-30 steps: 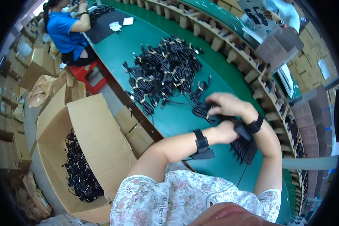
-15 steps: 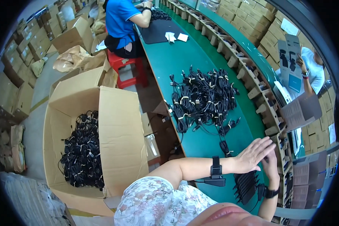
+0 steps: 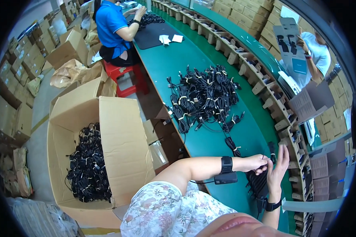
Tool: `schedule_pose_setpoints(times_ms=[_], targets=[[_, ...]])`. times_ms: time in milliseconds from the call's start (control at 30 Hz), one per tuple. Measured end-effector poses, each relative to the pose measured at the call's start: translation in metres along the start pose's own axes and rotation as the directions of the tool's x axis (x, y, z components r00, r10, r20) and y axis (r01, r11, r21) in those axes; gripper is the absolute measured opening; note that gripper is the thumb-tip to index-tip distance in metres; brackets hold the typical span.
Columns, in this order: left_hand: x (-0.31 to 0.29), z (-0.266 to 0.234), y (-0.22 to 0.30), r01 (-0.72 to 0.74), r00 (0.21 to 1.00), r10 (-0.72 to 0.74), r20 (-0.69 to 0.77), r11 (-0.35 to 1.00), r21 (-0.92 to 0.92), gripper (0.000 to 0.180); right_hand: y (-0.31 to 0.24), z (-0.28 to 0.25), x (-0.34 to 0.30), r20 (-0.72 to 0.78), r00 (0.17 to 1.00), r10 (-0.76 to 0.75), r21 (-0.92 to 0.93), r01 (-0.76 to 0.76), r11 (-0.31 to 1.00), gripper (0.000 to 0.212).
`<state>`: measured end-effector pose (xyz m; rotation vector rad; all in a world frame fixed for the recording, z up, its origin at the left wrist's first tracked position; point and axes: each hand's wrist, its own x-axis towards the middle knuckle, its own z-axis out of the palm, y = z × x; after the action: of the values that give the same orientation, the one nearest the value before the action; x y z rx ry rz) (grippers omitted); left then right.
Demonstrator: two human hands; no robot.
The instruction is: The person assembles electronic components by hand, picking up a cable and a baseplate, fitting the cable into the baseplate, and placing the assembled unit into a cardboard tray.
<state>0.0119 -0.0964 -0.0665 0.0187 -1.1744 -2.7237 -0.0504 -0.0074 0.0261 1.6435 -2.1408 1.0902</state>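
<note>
Over the near right part of the green bench, my two hands meet. My left hand [image 3: 257, 163] is closed in a pinch, with a thin black cable at its fingertips. Its fingers touch or nearly touch the thumb side of my right hand [image 3: 279, 169], whose fingers stretch upward. A dark bundled piece of the cable [image 3: 272, 147] stands up between the hands; how the right hand bears on it is partly hidden. Below them lies a row of black cables [image 3: 258, 185], side by side. Farther up the bench, a single tied cable [image 3: 232, 146] lies near a large heap of tied black cables [image 3: 203, 96].
An open carton [image 3: 126, 150] at the left holds more black cables [image 3: 89, 166]. A cardboard-divided rack [image 3: 261, 85] borders the green bench [image 3: 158, 59] on the right. One co-worker [image 3: 112, 29] sits at the far end; another person [image 3: 316, 59] holds a printed card across the rack.
My left hand was flat with fingers spread over the right hand; it has drawn back and closed in a pinch. My right hand's fingers now stretch upward. The view has shifted slightly.
</note>
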Motion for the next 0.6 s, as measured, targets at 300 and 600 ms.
schedule_pose_setpoints(times_ms=[300,600], targets=[[-0.014,0.002,0.025,0.345,0.759,-0.487,0.432,0.864,0.366,0.032,0.011,-0.063,-0.013,0.639,0.745,-0.193,-0.004,0.254,0.967,0.068],[-0.010,0.018,0.023,0.373,0.826,-0.432,0.362,0.900,0.225,0.035,0.027,-0.062,-0.051,0.612,0.779,0.140,0.402,-0.458,0.793,0.041]])
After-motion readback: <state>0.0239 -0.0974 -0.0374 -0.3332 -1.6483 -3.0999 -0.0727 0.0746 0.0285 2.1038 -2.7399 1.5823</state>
